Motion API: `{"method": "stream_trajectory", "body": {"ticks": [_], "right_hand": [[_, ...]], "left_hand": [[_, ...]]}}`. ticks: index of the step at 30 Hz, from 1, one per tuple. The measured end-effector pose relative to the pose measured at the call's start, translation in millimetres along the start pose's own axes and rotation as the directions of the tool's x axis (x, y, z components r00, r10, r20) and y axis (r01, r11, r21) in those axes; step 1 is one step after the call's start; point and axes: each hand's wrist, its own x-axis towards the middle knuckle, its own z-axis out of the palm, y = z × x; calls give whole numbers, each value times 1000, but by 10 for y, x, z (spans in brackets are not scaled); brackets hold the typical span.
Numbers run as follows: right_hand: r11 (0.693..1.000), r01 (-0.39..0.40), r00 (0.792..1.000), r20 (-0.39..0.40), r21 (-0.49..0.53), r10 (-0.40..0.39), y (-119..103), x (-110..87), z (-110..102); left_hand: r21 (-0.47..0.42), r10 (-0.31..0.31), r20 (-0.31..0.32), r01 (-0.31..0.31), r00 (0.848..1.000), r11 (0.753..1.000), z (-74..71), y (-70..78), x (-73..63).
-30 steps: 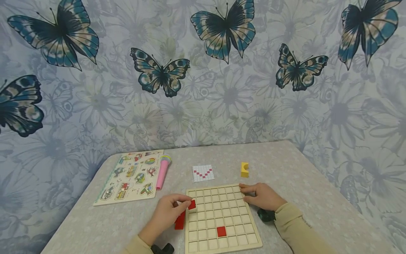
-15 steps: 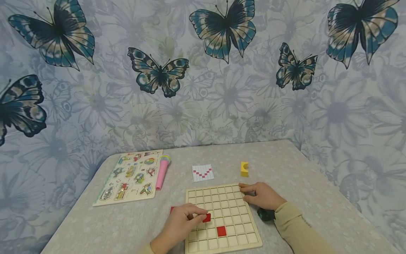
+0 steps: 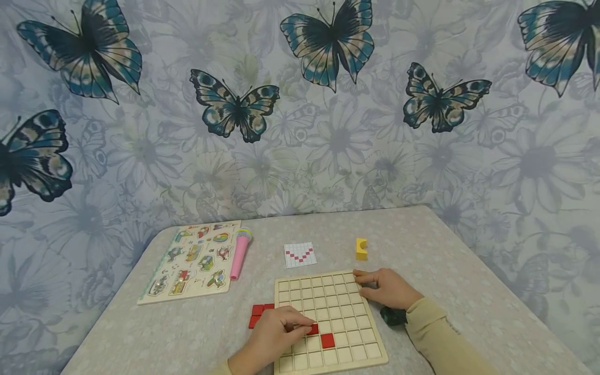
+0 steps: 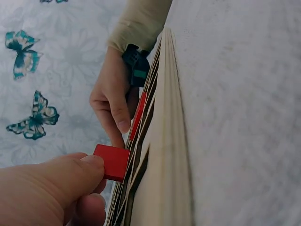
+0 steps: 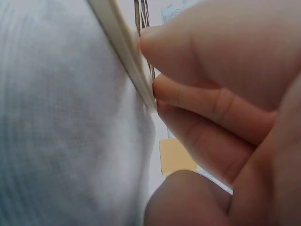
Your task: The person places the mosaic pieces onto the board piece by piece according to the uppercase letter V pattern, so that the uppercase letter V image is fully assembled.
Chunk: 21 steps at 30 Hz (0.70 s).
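Note:
My left hand pinches a red square tile between thumb and fingers, low over the wooden grid board. In the left wrist view, this tile is tilted, with its lower edge right at the board's cells. Another red tile lies in a cell just to the right and nearer me. My right hand rests its thumb and extended fingers on the board's far right edge. Several more red tiles lie on the table left of the board, partly hidden behind my left hand.
Behind the board lies a printed card with a V of red squares on a grid. A yellow block with a rounded notch stands at the back right. Left of these are a pink toy microphone and a picture puzzle board.
My left hand has carried the red tile from the board's left edge rightward and nearer me, down to the cells beside the placed tile. The right hand has stayed on the edge.

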Motion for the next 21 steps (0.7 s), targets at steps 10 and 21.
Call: {"method": "stream_trajectory", "body": {"ticks": [10,21], "right_hand": [[1000,16,1000,7,15,-16,12,10,-15],[1000,-2,1000,-1,5,2,-18,-15,-2]], "left_hand": [[16,-36,32,35,999,999,-18,27,-4],[136,-40,76,30,996,990,-53,41,0]]}}
